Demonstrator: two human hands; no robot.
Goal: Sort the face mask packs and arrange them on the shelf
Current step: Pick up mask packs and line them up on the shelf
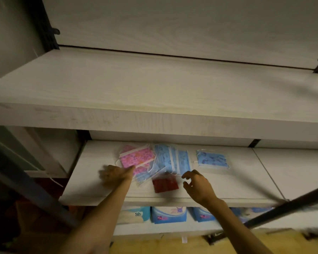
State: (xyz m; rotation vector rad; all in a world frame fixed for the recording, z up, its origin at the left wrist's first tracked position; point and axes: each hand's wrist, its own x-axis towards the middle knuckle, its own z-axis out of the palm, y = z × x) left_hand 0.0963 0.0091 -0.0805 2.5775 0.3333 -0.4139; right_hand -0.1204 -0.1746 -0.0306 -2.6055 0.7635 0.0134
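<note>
1. Location: the face mask packs lie on the middle shelf (pixel 103 191), in a loose overlapping heap left of centre. A pink pack (pixel 137 157) sits at the left of the heap. Several blue packs (pixel 173 159) fan out beside and partly under it. A dark red pack (pixel 165 184) lies nearest the front edge. One blue pack (pixel 212 159) lies apart to the right of the heap.

2. Grip state: the left hand (pixel 115 176) is motion-blurred. Its fingertips reach the near-left corner of the pink pack, but whether they pinch it cannot be told. The right hand (pixel 197 185) hovers just right of the dark red pack with fingers loosely curled, grasping nothing.

3. Step in hand, as judged: separate the heap by colour, starting with the pink pack.

4. Method: lift the pink pack by its corner and edge, not by an ear loop, since the loops of neighbouring packs appear tangled. Steady the blue packs with the right hand so they do not drag along.

5. Orientation: the pink pack's long axis runs left to right, tilted so its right end sits slightly farther back. The heaped blue packs run mostly near to far. The separate blue pack lies left to right.

6. Lay each colour with long axes parallel to the shelf's front edge.
</note>
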